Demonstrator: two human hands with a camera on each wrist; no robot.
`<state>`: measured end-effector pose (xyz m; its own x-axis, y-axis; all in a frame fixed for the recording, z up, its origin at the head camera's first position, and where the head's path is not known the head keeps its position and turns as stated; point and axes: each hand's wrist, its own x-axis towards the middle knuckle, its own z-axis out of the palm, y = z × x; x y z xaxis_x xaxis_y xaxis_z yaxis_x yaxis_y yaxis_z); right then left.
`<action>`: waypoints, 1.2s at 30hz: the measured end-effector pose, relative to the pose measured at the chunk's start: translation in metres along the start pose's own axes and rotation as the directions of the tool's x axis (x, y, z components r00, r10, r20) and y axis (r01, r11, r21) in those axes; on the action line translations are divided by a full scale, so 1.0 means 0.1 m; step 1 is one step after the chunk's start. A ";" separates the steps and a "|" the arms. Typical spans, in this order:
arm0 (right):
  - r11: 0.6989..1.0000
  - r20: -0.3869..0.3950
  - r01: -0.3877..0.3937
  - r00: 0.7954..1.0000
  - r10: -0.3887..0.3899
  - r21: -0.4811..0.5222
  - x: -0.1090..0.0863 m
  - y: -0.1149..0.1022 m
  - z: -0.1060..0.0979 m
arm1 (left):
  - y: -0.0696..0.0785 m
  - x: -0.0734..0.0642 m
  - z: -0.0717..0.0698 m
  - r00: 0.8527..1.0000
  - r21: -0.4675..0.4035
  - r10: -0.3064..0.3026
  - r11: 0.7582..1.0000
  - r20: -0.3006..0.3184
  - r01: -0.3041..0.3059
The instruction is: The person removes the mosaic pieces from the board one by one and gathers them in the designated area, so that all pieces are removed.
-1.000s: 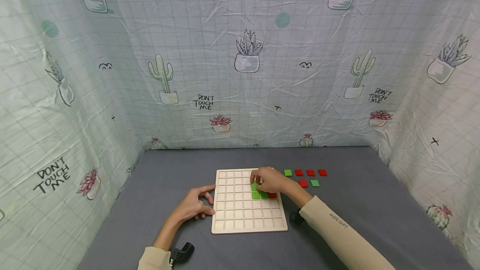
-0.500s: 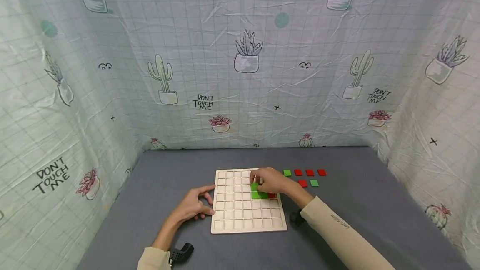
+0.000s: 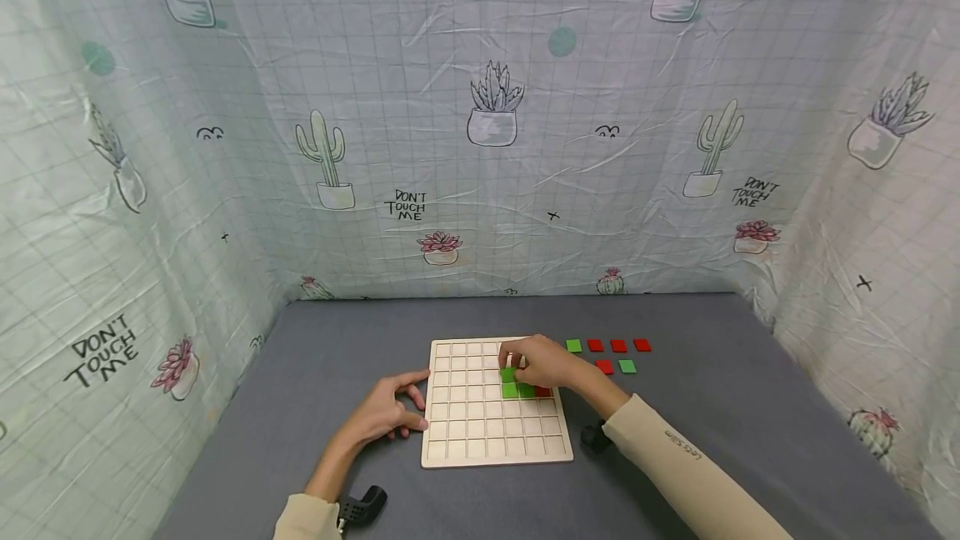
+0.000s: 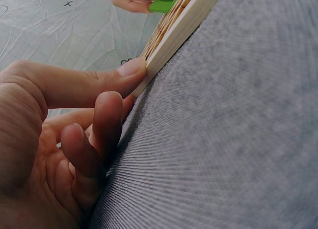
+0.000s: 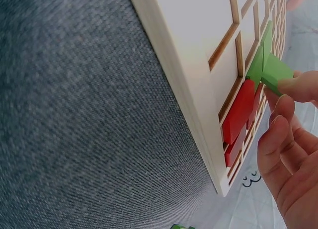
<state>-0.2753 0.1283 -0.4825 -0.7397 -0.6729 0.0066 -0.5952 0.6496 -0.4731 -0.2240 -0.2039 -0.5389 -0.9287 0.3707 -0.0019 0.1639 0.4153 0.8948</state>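
My right hand pinches a green square tile between thumb and fingers. The tile is tilted, one edge down at the wooden grid board. Flat in cells beside it lie green tiles and a red tile; further red ones show partly in the right wrist view. My left hand touches the board's left edge with thumb and forefinger, set well apart. In the left wrist view the thumb presses the board's side while other fingers bend loosely. The right hand hides some upper right cells.
Loose red tiles and green tiles lie in two rows on the grey cloth, right of the board. A patterned curtain stands behind and at both sides.
The green tile in my right hand tilts slightly differently in the head view. Both hands and the board otherwise stay in place; the view shifts a little.
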 end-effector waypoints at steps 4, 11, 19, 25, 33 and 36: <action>1.000 -0.003 0.003 1.000 -0.003 0.005 -0.01 0.00 0.00 | 0.00 0.01 0.00 1.000 0.001 -0.002 1.000 0.000 0.002; 1.000 -0.009 -0.007 1.000 0.007 0.006 0.00 0.01 0.01 | 0.00 0.01 0.00 1.000 -0.003 -0.003 1.000 0.006 0.003; 1.000 -0.011 0.009 1.000 -0.009 -0.026 0.00 0.02 0.02 | 0.00 0.01 0.00 1.000 -0.003 -0.005 1.000 0.006 0.005; 0.999 -0.017 0.027 0.999 -0.028 -0.029 0.00 0.02 0.01 | -0.01 0.01 0.00 1.000 -0.006 -0.003 1.000 0.004 0.003; 0.999 -0.029 0.047 0.998 -0.047 -0.011 -0.02 0.02 -0.02 | -0.01 0.01 0.00 1.000 -0.003 -0.011 1.000 0.009 0.011; 0.999 -0.039 0.050 0.998 -0.050 -0.005 -0.04 0.00 -0.06 | -0.02 0.01 0.00 1.000 -0.009 -0.015 1.000 0.009 0.015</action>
<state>-0.2739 0.1330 -0.4776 -0.7206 -0.6903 0.0652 -0.6331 0.6167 -0.4678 -0.2248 -0.2040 -0.5405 -0.9281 0.3719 -0.0189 0.1474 0.4135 0.8985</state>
